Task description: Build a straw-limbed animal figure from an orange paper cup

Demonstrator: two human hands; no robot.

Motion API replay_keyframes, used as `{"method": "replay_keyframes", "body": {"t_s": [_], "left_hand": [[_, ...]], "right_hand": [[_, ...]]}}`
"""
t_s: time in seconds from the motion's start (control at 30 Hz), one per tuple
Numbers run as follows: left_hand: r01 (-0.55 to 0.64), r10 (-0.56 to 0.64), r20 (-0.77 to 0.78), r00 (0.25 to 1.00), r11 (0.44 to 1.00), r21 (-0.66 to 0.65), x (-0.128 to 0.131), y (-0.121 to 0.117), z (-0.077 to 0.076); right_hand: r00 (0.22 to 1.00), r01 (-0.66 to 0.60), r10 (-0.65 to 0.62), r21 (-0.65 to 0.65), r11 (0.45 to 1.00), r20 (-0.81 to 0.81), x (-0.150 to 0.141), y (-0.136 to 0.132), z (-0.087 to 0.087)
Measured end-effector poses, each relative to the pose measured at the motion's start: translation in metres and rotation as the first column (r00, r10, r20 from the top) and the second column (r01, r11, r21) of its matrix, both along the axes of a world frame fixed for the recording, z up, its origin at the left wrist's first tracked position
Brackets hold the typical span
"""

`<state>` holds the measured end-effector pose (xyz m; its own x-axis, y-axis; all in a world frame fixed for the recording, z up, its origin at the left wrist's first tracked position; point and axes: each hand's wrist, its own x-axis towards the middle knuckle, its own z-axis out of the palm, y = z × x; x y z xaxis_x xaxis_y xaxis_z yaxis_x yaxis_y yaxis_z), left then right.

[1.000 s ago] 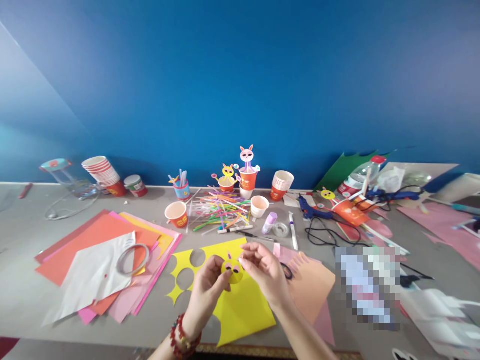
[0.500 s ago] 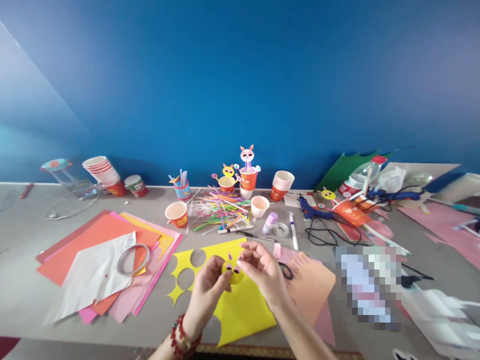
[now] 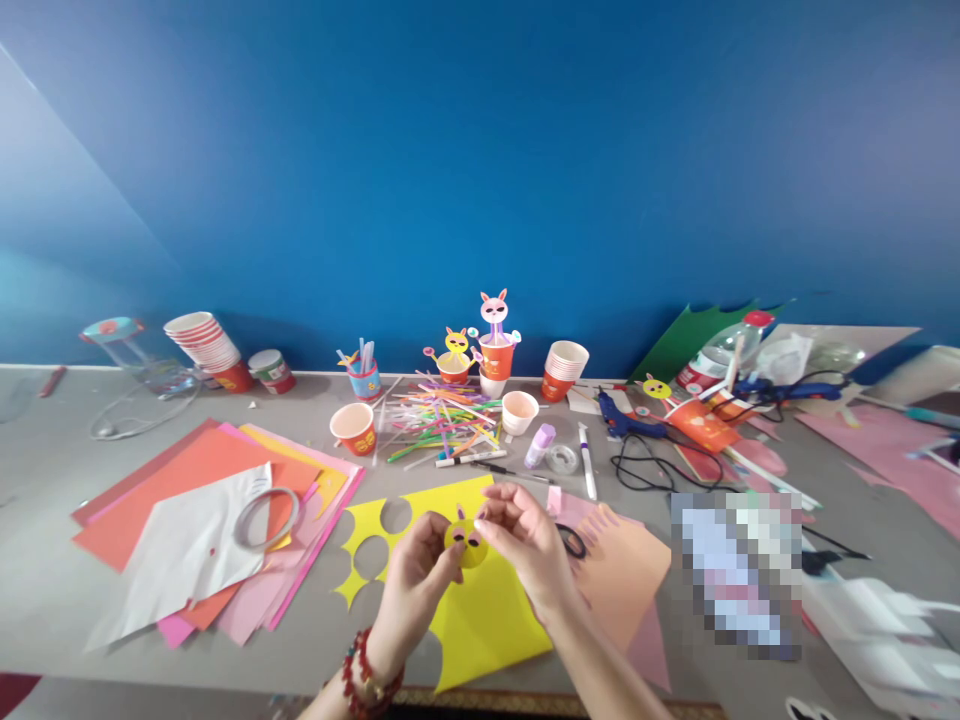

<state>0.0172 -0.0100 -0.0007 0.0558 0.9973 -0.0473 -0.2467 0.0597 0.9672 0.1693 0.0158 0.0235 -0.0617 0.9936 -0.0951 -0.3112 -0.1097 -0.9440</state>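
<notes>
A small yellow paper disc with a stuck-on face point(image 3: 466, 541) is pinched at its left edge by my left hand point(image 3: 414, 578), held just above a yellow sheet with round holes cut out point(image 3: 465, 600). My right hand point(image 3: 525, 545) has its fingertips pinched together at the disc's upper right edge, on something too small to make out. A red bead bracelet point(image 3: 360, 672) circles my left wrist.
Stacked coloured paper with a tape ring point(image 3: 266, 518) lies at left. Paper cups point(image 3: 352, 428), coloured straws point(image 3: 442, 415), finished cup animals point(image 3: 495, 345), a glue stick point(image 3: 539, 445), a glue gun point(image 3: 626, 420) with cable and scissors point(image 3: 574, 542) crowd the table.
</notes>
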Motion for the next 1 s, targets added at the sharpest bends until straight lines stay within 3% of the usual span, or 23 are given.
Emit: {"method": "replay_keyframes", "body": {"t_s": [1.0], "left_hand": [[0.045,-0.043,-0.065,0.997,0.998,0.032,-0.0007,0.002,-0.0065]], "right_hand": [[0.998,-0.054,0.054,-0.003,0.999,0.04,0.0069,0.007,-0.0039]]}}
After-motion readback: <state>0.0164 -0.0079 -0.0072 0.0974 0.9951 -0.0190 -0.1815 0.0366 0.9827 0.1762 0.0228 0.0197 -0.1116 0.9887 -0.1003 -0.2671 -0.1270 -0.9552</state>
